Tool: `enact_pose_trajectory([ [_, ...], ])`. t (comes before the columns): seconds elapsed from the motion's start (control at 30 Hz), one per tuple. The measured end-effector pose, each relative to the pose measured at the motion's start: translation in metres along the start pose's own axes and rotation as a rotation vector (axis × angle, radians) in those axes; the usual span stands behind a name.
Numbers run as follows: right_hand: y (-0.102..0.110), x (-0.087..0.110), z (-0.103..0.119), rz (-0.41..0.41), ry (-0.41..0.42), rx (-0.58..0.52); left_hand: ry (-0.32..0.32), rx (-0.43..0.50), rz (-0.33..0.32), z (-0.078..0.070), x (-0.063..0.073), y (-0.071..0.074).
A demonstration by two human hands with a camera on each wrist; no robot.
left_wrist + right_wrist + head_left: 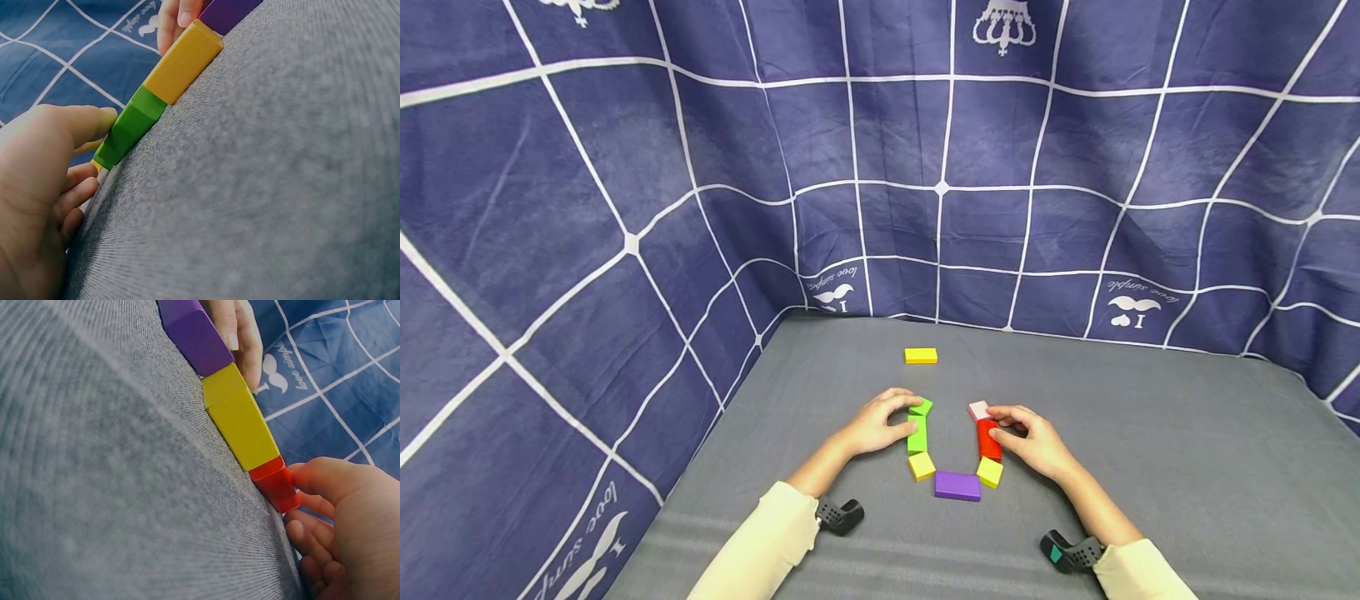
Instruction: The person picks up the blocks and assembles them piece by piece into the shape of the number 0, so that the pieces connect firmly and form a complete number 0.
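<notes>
In the head view, several blocks form a U on the grey surface. My left hand point(877, 427) is at its left side, thumb by the long green block point(917, 440) and fingertips at the small green block point(922, 407). Opposite it, my right hand point(1037, 443) touches the red block point(989, 447) with the thumb, its forefinger at the pink block point(978, 410). Two yellow blocks point(922, 467) and a purple block point(957, 486) make up the near end. Both wrist views show the thumbs against the green block point(131, 128) and red block point(275, 484).
A lone yellow block point(921, 356) lies farther back. Behind and to the left hangs a blue curtain point(895, 225) with white lines, meeting the edge of the grey surface point(1150, 467). A dark band point(841, 515) sits on each wrist.
</notes>
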State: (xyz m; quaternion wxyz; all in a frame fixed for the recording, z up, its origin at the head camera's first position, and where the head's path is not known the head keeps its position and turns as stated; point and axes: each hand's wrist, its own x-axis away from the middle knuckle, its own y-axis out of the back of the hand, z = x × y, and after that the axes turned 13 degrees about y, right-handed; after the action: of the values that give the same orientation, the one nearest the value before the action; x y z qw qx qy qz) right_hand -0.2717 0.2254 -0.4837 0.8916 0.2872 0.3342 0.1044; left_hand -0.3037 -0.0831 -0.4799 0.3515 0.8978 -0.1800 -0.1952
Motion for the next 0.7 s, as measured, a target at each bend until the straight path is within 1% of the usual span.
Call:
enact_pose_trajectory([
  [0.13,0.002,-0.001,0.002,0.019,-0.025,-0.003,-0.007,-0.025,0.001,0.000,0.000,0.000],
  [0.27,0.004,-0.003,0.002,0.025,-0.042,-0.063,-0.001,-0.038,-0.009,0.001,-0.001,-0.002],
  [0.33,0.007,-0.007,0.013,0.026,-0.052,-0.099,0.000,-0.036,-0.014,0.001,-0.001,-0.003],
  [0.4,0.008,-0.011,0.015,0.024,-0.063,-0.116,0.005,-0.034,-0.015,0.001,-0.001,-0.003],
  [0.5,0.013,-0.022,0.031,0.017,-0.092,-0.127,-0.001,-0.032,-0.020,0.000,-0.001,-0.003],
  [0.63,0.011,-0.040,0.030,0.008,-0.108,-0.115,-0.013,-0.043,-0.023,0.000,-0.001,-0.002],
  [0.7,0.007,-0.050,0.023,0.013,-0.101,-0.098,-0.006,-0.047,-0.018,0.000,-0.001,-0.002],
])
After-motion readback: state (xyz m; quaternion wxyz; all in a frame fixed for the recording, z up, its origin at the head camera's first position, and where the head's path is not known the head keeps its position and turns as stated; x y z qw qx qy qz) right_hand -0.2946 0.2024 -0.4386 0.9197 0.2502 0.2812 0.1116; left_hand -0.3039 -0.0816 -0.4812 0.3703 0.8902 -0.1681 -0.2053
